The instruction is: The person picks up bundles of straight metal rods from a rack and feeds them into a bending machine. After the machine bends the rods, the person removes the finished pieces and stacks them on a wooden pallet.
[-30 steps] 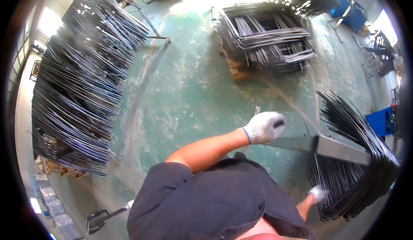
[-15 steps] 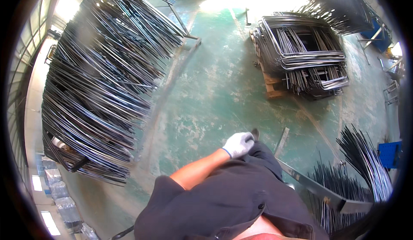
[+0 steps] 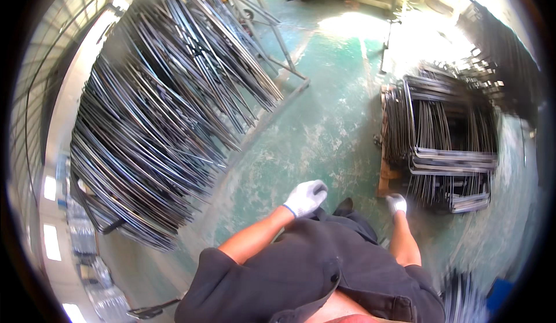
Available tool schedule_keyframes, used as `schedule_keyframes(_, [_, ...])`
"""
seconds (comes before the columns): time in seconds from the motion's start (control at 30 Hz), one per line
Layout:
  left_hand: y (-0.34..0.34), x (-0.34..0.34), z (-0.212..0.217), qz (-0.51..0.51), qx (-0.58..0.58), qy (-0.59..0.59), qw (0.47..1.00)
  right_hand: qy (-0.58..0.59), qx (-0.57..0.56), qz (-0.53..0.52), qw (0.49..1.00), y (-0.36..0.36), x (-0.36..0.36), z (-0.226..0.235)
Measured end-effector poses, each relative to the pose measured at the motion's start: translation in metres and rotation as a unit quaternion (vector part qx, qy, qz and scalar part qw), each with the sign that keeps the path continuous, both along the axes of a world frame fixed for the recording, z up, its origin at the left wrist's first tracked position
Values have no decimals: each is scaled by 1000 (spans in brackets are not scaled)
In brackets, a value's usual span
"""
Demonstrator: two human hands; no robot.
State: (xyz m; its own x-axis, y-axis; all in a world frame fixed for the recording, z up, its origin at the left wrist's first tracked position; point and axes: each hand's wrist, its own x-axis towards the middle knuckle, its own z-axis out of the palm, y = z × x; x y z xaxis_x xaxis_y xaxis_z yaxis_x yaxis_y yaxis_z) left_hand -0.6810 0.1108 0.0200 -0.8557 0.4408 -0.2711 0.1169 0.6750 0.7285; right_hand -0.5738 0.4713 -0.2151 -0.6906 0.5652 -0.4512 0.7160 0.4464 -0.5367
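Both hands wear white knit gloves, and neither one holds anything. The left hand (image 3: pixel 306 197) sits just below the middle of the frame, fingers curled loosely inward, hanging over bare green floor. The right hand (image 3: pixel 397 203) is a little to its right at about the same height, smaller in view and slightly blurred, so I cannot make out its fingers.

Nearest to the right hand is a stack of bent metal rod frames (image 3: pixel 446 143) at the right of the frame: dark grey rectangular loops piled flat, their lower layers jutting out unevenly. The stack rests on a wooden pallet (image 3: pixel 384 175), whose edge shows just beside the hand.
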Motion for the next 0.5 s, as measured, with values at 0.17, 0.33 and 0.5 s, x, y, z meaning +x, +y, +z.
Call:
schedule_keyframes(0.17, [67,-74,14,31,110,29,993,113,-170,90,975,-10,-165,44])
schedule_keyframes(0.33, [114,-175,-13,25,144,92,985,140,-106,321,931,36,-274,28])
schedule_keyframes(0.5, [129,-311,-8,183,181,28,966,-10,-19,301,953,127,-304,11])
